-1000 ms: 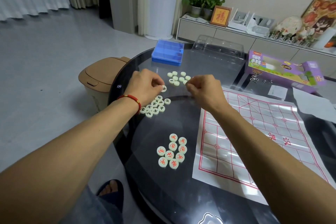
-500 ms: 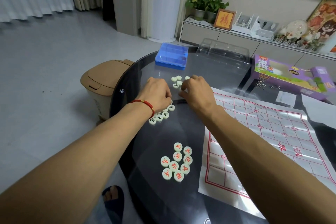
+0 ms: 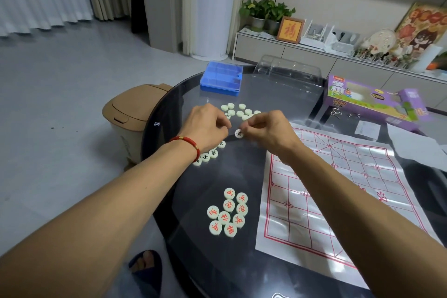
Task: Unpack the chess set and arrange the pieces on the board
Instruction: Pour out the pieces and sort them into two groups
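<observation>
Since a moment ago our right hand [image 3: 268, 128] lifts, pinching a piece [image 3: 239, 133], board [image 3: 338, 189] just right; left hand [image 3: 208, 126] curled, grip unclear.

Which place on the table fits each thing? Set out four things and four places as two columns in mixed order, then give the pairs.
1. red-lettered pieces
2. blue case
3. purple box
4. paper board

A. far right of the table
B. near cluster, left of the paper board
C. spread flat, no pieces on it
D. far edge, beside the clear plastic lid

Pairs: 1-B, 2-D, 3-A, 4-C
</observation>
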`<state>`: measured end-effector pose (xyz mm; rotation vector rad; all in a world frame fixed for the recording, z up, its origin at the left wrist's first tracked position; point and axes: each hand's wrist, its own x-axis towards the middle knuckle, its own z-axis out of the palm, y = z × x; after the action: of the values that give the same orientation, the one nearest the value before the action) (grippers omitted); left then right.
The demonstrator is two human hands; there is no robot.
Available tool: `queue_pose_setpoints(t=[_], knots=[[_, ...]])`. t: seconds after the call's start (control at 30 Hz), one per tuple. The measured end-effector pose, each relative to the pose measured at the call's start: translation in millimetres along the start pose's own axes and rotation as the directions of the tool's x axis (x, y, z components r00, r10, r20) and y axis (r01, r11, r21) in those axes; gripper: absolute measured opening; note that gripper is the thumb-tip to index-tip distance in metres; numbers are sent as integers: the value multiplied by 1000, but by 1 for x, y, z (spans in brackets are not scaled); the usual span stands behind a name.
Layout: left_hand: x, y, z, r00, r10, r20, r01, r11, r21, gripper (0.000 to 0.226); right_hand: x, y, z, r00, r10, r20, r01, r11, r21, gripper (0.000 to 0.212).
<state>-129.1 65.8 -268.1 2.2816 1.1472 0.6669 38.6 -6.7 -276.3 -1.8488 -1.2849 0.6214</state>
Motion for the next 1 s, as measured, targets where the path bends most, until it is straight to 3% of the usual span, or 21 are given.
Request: queue_pose_setpoints(t=[0.1,0.2,0.3,0.37,0.43,0.6,0.8,0.9,1.0], knots=[[-7,7,-2,999,-16,36,20,993,-115,10,-13,-10,-4,999,-27,39,22,992,126,9],[-10,7,-5,998,-55,41,62,979,-193,11,-15,-11,-2,999,-35,9,33,991,129,10],[-10,0,-14,994,-100,-46,93,984,-150,16,-5,-8,1,999,-44,-31,38,988,-152,9],[-12,-9,-20,986,-131,-105,120,987,-104,20,-2,-8,7,999,0,44,16,932,-362,5],[-15,-18,-22,985,-143,-101,138,989,-56,23,-4,-9,16,997,15,72,19,894,-448,5],[-20,-23,-20,991,-112,-77,116,992,46,24,-17,-14,35,997,-47,56,68,877,-476,14],[-23,-17,-19,993,-64,-97,71,995,65,23,-21,-15,44,970,-214,118,243,787,-568,10],[-21,-16,-22,990,-68,-122,71,997,22,23,-7,-8,37,978,-206,18,187,840,-510,15],[-19,-18,-24,987,-87,-137,89,996,8,22,18,-6,38,973,-222,-60,142,785,-604,20]])
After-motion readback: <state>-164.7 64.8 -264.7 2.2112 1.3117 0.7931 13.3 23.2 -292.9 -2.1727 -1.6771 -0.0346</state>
